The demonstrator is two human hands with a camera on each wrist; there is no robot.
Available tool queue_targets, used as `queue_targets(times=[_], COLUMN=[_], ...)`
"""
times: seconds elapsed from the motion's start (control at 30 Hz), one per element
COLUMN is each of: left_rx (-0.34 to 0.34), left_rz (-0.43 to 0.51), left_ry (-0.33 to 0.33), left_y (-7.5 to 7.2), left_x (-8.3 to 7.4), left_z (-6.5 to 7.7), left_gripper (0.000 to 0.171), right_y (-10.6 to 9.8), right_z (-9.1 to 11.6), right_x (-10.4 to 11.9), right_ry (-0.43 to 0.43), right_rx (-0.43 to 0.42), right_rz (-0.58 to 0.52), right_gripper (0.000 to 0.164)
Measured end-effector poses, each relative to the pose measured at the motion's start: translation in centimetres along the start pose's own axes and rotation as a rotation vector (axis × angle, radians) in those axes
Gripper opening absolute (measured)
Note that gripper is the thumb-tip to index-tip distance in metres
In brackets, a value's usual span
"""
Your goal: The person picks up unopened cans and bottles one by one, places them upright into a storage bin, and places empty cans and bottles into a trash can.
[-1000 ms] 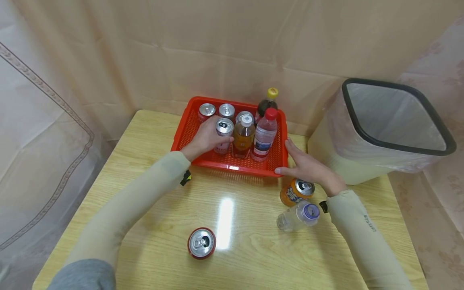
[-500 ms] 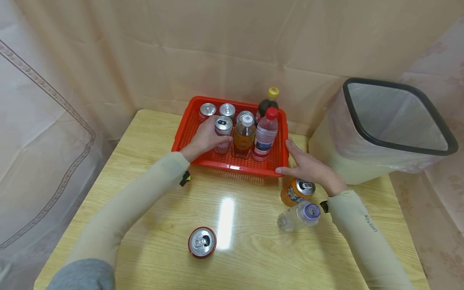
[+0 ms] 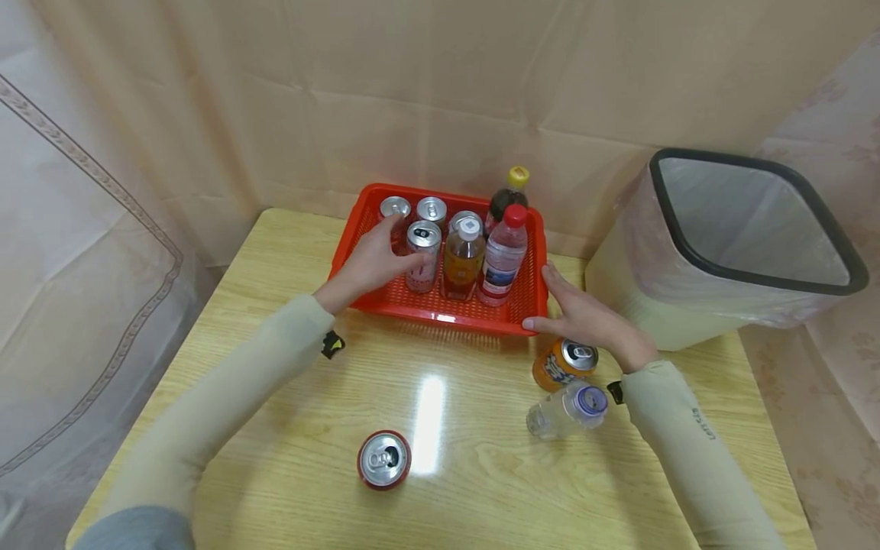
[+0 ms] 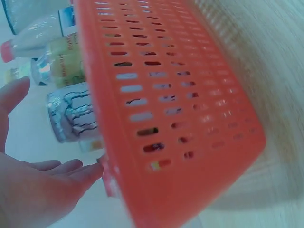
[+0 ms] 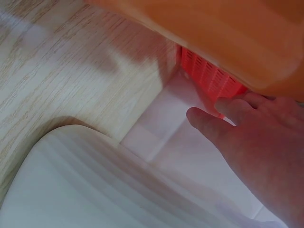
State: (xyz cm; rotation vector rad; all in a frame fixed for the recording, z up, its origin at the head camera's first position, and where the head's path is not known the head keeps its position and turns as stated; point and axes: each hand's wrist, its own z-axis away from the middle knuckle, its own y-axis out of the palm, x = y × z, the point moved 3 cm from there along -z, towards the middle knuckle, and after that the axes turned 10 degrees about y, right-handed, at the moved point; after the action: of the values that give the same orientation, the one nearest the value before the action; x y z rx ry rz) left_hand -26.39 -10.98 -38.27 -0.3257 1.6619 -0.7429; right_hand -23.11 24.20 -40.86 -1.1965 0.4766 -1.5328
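A red plastic basket [image 3: 474, 325] holds several drink cans and bottles. My left hand [image 3: 371, 260] is over its left part, thumb and fingers spread beside a pale pink drink can [image 3: 422, 267]. In the left wrist view a gap shows between that hand and the can [image 4: 73, 114]. Right of the can stand a bottle of amber drink [image 3: 462, 267] and a red-capped bottle [image 3: 504, 256]. Behind them is a dark bottle with a yellow cap [image 3: 518, 177]. My right hand [image 3: 584, 313] rests against the basket's right side with fingers extended.
Below the right hand an orange can [image 3: 553, 370] stands near a see-through bottle [image 3: 558, 416] with a purple-blue ring. An opened red can [image 3: 383, 460] stands at the table's front. A lined bin [image 3: 622, 286] with a black rim is on the right.
My left hand has let go of the pale pink can and drawn back left, its fingers now apart from it. The can stays in the basket. The right hand has kept its place.
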Motion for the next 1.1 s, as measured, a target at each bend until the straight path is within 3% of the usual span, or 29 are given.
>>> queue_targets(times=[0.33,0.63,0.87,1.1], left_rx=[-0.096,-0.083,0.014,0.09], left_rz=[-0.142,-0.27,-0.358,-0.396], left_ry=[0.141,0.129,0.07,0.044], left_y=[-2.4,-3.7,-3.3,-2.4], left_x=[0.1,2.7,5.5,7.0], left_z=[3.3,5.2,6.2,7.0], left_gripper=[0.076,0.087,0.104,0.109], right_y=[-0.1,-0.1,-0.1,-0.1], right_z=[-0.2,-0.3,-0.2,-0.4], right_x=[0.1,0.0,0.0,-0.1], right_ry=[-0.001,0.008,0.006,-0.013], right_rx=[0.002,-0.004,-0.004,-0.014], right_rz=[-0.002,-0.007,0.009,0.015], right_gripper=[0.124,0.119,0.125,0.119])
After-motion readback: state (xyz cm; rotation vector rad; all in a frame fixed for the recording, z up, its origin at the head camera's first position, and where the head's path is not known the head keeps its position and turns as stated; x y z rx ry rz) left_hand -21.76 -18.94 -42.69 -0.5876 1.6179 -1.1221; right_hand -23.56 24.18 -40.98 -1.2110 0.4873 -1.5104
